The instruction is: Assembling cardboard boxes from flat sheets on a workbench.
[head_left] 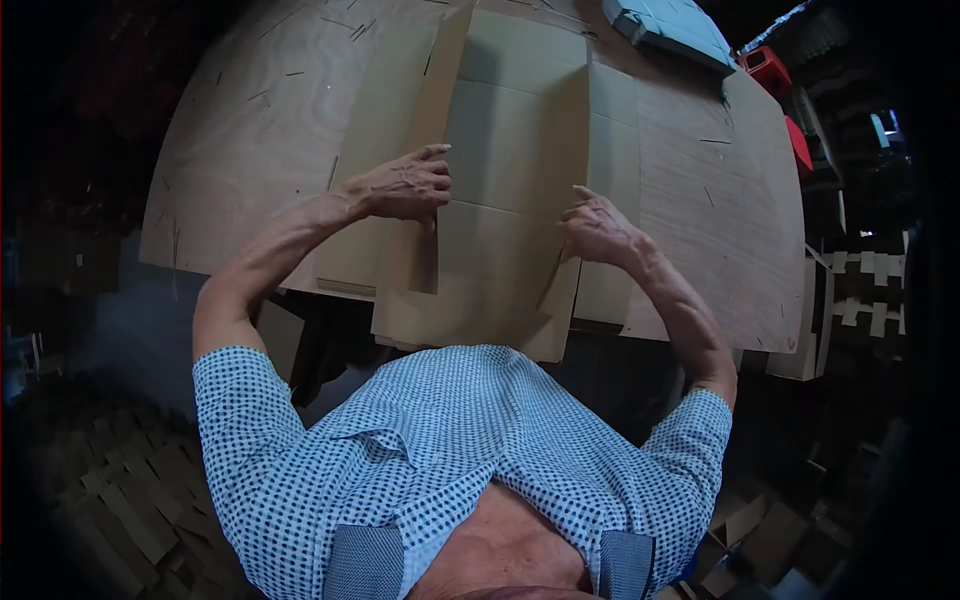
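Note:
A long brown cardboard sheet (500, 230) lies before me, running away from my body, with its two long side flaps standing up. My left hand (408, 186) is at the left flap (440, 90), its index finger stretched along the edge and the other fingers curled over it. Across from it, my right hand (598, 230) bends its fingers round the top edge of the right flap (568, 140). The thumbs are partly hidden. The near end of the sheet overhangs the table edge, close to my shirt.
More flat cardboard (385, 110) lies under the sheet on a pale wooden table (720, 200). Thin dark strips are scattered over the wood. A light blue-grey block-shaped stack (675, 30) sits at the far right, near a red object (765, 70). Cardboard pieces (130, 500) cover the floor at left.

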